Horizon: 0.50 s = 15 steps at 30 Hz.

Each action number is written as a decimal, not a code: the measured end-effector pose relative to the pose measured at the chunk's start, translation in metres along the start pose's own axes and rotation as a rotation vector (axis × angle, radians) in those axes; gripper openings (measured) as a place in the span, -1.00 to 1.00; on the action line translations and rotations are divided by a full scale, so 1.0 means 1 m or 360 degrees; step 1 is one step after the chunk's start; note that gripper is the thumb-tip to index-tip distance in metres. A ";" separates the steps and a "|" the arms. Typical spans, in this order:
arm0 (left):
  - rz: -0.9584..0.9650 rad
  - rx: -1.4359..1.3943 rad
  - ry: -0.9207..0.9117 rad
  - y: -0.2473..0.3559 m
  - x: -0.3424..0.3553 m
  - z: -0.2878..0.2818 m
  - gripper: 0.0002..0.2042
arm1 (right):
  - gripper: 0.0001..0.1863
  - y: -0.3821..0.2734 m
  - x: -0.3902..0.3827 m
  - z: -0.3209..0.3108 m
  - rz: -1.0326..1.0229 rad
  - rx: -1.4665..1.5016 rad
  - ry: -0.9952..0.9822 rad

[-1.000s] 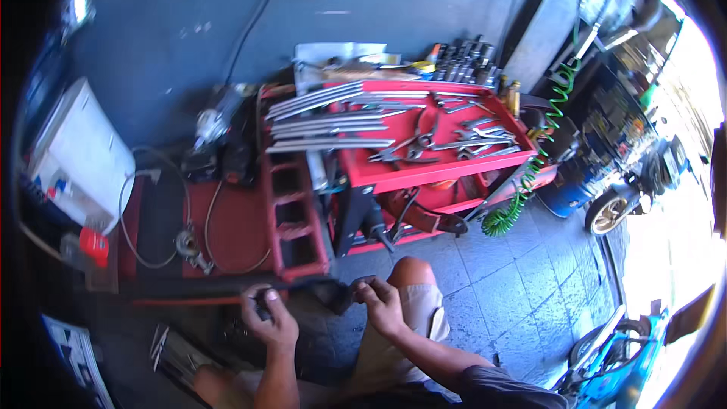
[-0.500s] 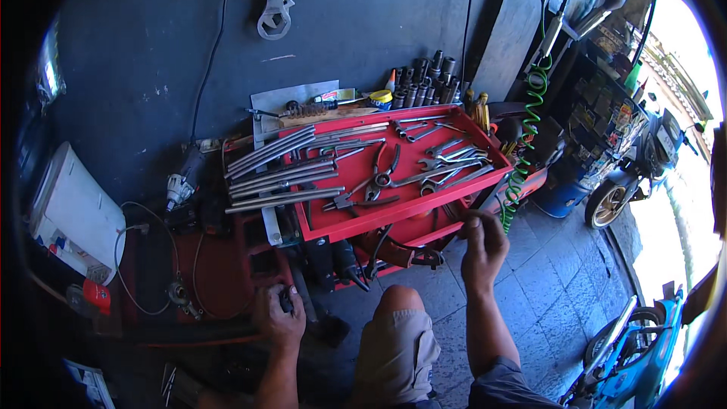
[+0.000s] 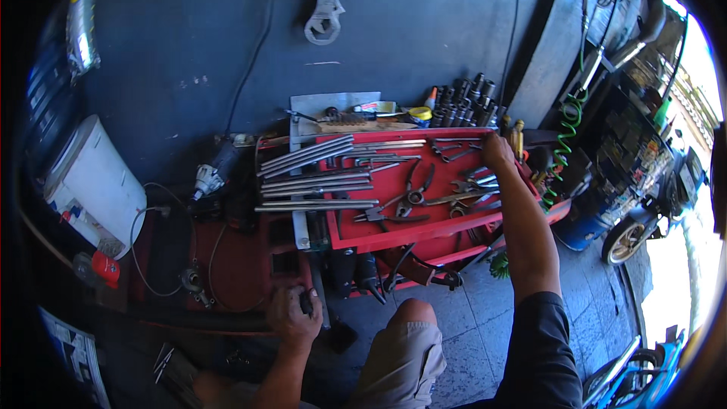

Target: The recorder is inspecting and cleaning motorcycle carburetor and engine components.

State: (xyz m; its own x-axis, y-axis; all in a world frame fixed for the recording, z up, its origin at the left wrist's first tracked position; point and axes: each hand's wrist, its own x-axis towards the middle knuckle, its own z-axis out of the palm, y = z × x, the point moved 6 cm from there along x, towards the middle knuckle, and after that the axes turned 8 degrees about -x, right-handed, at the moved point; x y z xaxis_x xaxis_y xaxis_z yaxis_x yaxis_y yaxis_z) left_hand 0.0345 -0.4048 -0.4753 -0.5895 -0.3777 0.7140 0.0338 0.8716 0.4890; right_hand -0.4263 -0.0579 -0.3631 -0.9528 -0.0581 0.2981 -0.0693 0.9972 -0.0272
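Observation:
My left hand (image 3: 294, 312) is closed round a small dark piece (image 3: 306, 301), too dim to name, beside the front edge of a red cart at the left. My right arm stretches across the right part of a red tool tray (image 3: 356, 243), and my right hand (image 3: 497, 150) is at its far right corner. Its fingers are mostly hidden, so what they touch cannot be told. Below and left of that hand lie several wrenches (image 3: 462, 195), partly covered by my forearm. Pliers (image 3: 416, 195) lie mid-tray. Long metal bars (image 3: 314, 190) rest across the tray's left side.
Dark sockets (image 3: 473, 106) stand behind the tray, near a yellow tub (image 3: 419, 115). A green coiled hose (image 3: 561, 148) hangs at the right. A drill-like power tool (image 3: 208, 179) and a white container (image 3: 98, 182) are at the left. A motorcycle wheel (image 3: 625, 242) stands far right.
My right hand has moved from in front of the tray up and away to its far right corner. My left hand keeps its grip. The view has shifted, moving the scene rightward.

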 end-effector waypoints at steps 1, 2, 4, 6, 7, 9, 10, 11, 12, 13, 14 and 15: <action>0.0027 -0.0001 0.0010 0.002 0.002 -0.001 -0.86 | -0.69 0.001 0.004 0.007 -0.0022 -0.0107 -0.0087; 0.0047 0.0005 0.0019 0.004 0.003 -0.003 -0.86 | -0.70 0.003 0.008 0.011 -0.0053 -0.0101 -0.0075; 0.0084 0.0025 0.0037 0.006 0.006 -0.005 -0.85 | -0.71 0.011 0.022 0.026 -0.0188 -0.0249 -0.0100; 0.0124 0.0149 0.0040 0.005 0.007 -0.003 -0.84 | -0.72 0.034 0.041 0.048 -0.0315 -0.0326 -0.0086; 0.0135 0.0154 0.0059 0.003 0.006 0.000 -0.83 | -0.69 0.042 0.051 0.059 -0.0477 -0.0416 0.0013; 0.0006 0.0055 0.0137 -0.004 0.000 0.006 -0.81 | -0.62 0.063 0.071 0.082 -0.0726 -0.0473 0.0077; -0.0031 0.0079 0.0184 -0.007 -0.003 0.007 -0.79 | -0.57 0.071 0.087 0.090 -0.0685 -0.0610 0.0042; 0.0014 0.0142 0.0263 -0.007 -0.006 0.006 -0.78 | -0.58 0.065 0.092 0.087 -0.0889 -0.0873 0.0334; -0.0077 0.0130 0.0254 -0.010 -0.011 0.006 -0.75 | -0.61 0.060 0.101 0.076 -0.0928 -0.0549 0.0350; -0.0066 0.0051 0.0302 -0.012 -0.013 0.005 -0.72 | -0.62 0.060 0.113 0.067 -0.0688 -0.0698 0.0232; -0.0048 0.0056 0.0322 -0.010 -0.016 0.003 -0.74 | -0.53 0.062 0.111 0.052 -0.0353 -0.0933 0.0153; -0.0048 0.0014 0.0333 -0.011 -0.016 0.001 -0.75 | -0.43 0.012 0.082 0.029 -0.1250 -0.0875 0.0562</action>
State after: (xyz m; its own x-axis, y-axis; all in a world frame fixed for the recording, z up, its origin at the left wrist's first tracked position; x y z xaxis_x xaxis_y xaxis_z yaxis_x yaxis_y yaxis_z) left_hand 0.0429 -0.4081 -0.4920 -0.4094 -0.4596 0.7881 0.0111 0.8613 0.5080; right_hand -0.5139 -0.0518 -0.3667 -0.5488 -0.7764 0.3098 -0.4067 0.5718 0.7125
